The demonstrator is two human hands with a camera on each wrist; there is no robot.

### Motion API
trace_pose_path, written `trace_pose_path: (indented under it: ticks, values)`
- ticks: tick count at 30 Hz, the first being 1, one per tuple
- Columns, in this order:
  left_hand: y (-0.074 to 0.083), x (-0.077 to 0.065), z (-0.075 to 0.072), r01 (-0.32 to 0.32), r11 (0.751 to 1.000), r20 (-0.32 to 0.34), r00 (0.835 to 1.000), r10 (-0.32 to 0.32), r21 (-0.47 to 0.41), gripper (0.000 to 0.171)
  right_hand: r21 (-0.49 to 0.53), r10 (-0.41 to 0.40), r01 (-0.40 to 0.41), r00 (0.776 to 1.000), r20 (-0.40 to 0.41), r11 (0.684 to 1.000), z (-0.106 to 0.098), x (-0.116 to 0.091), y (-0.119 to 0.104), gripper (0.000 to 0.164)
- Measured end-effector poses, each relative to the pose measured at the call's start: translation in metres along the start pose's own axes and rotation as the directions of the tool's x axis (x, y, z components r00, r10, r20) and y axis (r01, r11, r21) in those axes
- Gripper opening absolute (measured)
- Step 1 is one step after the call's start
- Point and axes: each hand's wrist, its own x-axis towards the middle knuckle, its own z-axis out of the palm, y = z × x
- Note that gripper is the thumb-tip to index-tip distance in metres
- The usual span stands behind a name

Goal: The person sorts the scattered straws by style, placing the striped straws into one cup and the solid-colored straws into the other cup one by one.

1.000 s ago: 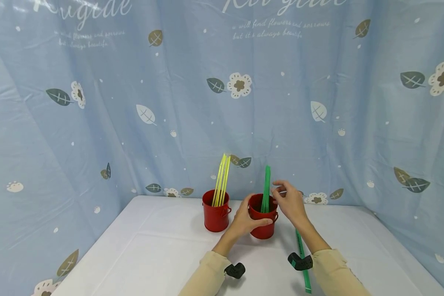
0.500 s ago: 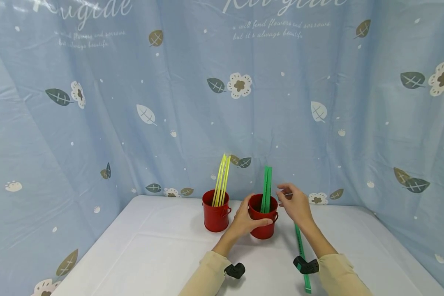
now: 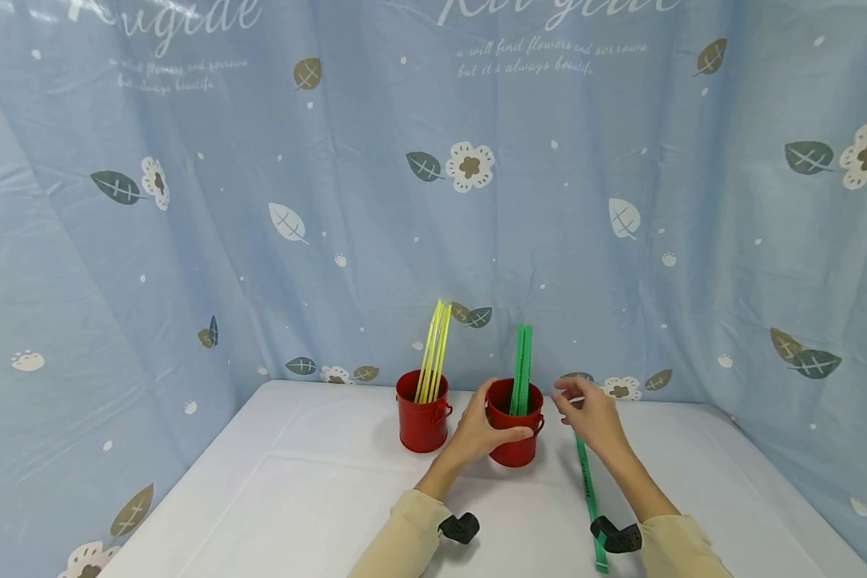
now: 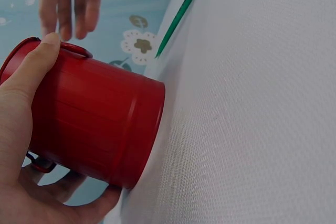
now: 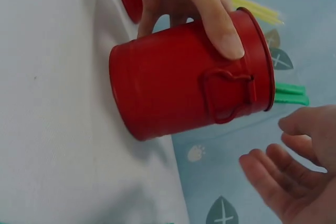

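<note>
My left hand (image 3: 473,432) grips a red metal bucket (image 3: 513,451) on the table, thumb across the near side below the rim and fingers round the left. Green flat strips (image 3: 522,361) stand upright in that bucket; their lower ends are hidden inside. In the right wrist view the bucket's side handle (image 5: 228,98) hangs beside the left thumb. To the right of the bucket my right hand (image 3: 592,413) hovers with loosely bent fingers and nothing between them. Below it another green strip (image 3: 588,482) lies on the table, partly covered by the black wrist device.
A second red bucket (image 3: 422,425) holding several yellow strips (image 3: 433,353) stands just left of the gripped one. The white-covered table (image 3: 296,498) ends at a blue patterned curtain (image 3: 361,201) behind the buckets.
The right hand has moved away from the green strips, rightward and down toward the table. Two strips in the bucket now show side by side, slightly apart. The left hand keeps its hold.
</note>
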Motion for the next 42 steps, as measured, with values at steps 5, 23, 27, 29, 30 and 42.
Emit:
trace_pose_path:
  ticks: [5,23,27,29,30,42]
  values:
    - [0.0,0.0,0.0,0.005,1.0,0.002,1.0,-0.005,-0.008,0.092,-0.063,0.04,-0.037,0.998,0.041,0.997,-0.005,-0.006,0.006,0.029]
    - [-0.003,0.001,-0.001,-0.019,1.0,-0.003,1.0,0.019,-0.007,0.095,-0.305,0.382,-0.302,0.89,0.249,0.903,-0.015,-0.025,0.03,0.055]
    - [-0.003,0.001,0.0,-0.018,1.0,0.002,1.0,0.018,-0.015,0.093,-0.359,0.462,-0.355,0.842,0.278,0.863,-0.018,-0.029,0.031,0.059]
    - [-0.002,0.0,0.0,-0.018,1.0,0.006,1.0,0.019,-0.021,0.095,-0.372,0.487,-0.371,0.823,0.292,0.851,-0.018,-0.031,0.032,0.061]
    - [-0.002,0.0,0.0,-0.019,1.0,0.008,1.0,0.019,-0.022,0.095,-0.375,0.493,-0.375,0.818,0.297,0.848,-0.018,-0.031,0.032,0.062]
    - [0.0,-0.001,0.0,-0.01,1.0,0.011,1.0,0.01,-0.013,0.096,-0.385,0.5,-0.372,0.806,0.317,0.844,-0.015,-0.036,0.031,0.062]
